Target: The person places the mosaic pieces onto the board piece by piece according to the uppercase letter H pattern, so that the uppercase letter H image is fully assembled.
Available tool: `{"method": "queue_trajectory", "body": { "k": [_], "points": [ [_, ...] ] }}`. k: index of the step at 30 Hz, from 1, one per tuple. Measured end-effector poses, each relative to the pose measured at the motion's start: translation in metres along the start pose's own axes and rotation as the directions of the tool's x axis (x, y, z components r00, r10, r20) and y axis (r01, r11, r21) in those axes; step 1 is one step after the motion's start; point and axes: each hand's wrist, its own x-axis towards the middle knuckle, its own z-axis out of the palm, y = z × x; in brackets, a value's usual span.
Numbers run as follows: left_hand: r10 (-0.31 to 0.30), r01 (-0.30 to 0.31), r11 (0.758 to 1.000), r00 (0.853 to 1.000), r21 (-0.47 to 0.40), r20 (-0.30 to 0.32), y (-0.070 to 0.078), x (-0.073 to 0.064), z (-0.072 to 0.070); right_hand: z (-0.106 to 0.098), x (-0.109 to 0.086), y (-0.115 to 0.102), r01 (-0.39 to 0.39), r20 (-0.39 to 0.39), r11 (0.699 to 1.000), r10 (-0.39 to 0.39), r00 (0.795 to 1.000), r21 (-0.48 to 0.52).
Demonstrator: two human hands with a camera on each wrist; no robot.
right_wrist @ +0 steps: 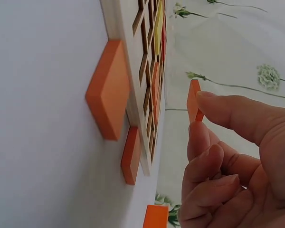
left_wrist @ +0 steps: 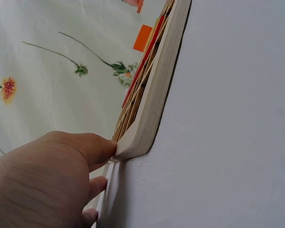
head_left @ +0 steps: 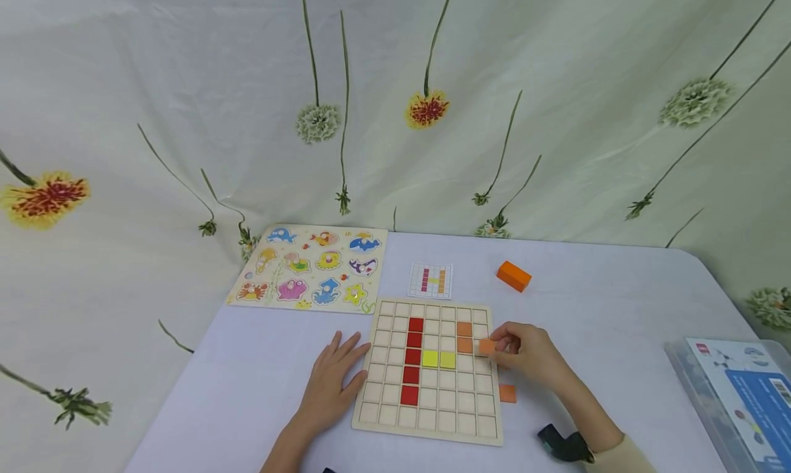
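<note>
A wooden grid board [head_left: 426,430] lies flat on the table, holding a column of red square tiles [head_left: 413,357], two yellow tiles [head_left: 439,359] and two orange tiles [head_left: 464,337]. Over the board's right edge, my right hand [head_left: 533,356] pinches an orange tile [right_wrist: 193,100] between thumb and fingertip, raised above the surface. Two more orange tiles [right_wrist: 109,90] lie on the table against the board's right side, one partly hidden by the hand in the head view. My left hand [head_left: 330,384] rests with fingers spread, its thumb [left_wrist: 102,148] touching the board's left edge.
Behind the board lies a pattern card [head_left: 430,281] with a small coloured grid. An orange block [head_left: 513,277] sits at the back right, a sea-animal peg puzzle [head_left: 309,267] at the back left. A plastic case [head_left: 735,404] stands at the far right. Flowered cloth hangs behind.
</note>
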Motion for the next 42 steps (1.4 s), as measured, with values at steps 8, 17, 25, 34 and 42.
{"method": "queue_trajectory", "body": {
  "k": [8, 17, 25, 34, 42],
  "points": [
    [0.007, -0.007, 1.000, 1.000, 0.006, -0.010, 0.000, 0.000, 0.000, 0.016, 0.002, -0.014, 0.035, 0.076, 0.999, -0.035, 0.996, 0.002],
    [-0.011, 0.011, 1.000, 1.000, -0.009, 0.006, 0.000, 0.000, 0.001, 0.027, 0.005, -0.021, -0.013, 0.104, 0.999, 0.016, 0.994, -0.030],
    [-0.002, 0.002, 1.000, 1.000, -0.006, -0.008, 0.000, 0.000, 0.001, 0.032, 0.006, -0.019, -0.018, 0.102, 0.999, 0.021, 0.995, -0.030],
    [-0.020, 0.020, 1.000, 1.000, -0.020, 0.013, 0.003, 0.000, -0.001, 0.027, 0.003, -0.020, -0.012, 0.104, 1.000, 0.012, 0.994, -0.007],
    [-0.011, 0.011, 1.000, 1.000, -0.015, 0.007, 0.003, 0.000, -0.002, -0.002, -0.003, -0.011, 0.046, 0.021, 0.999, -0.047, 0.999, 0.022]
  ]
}}
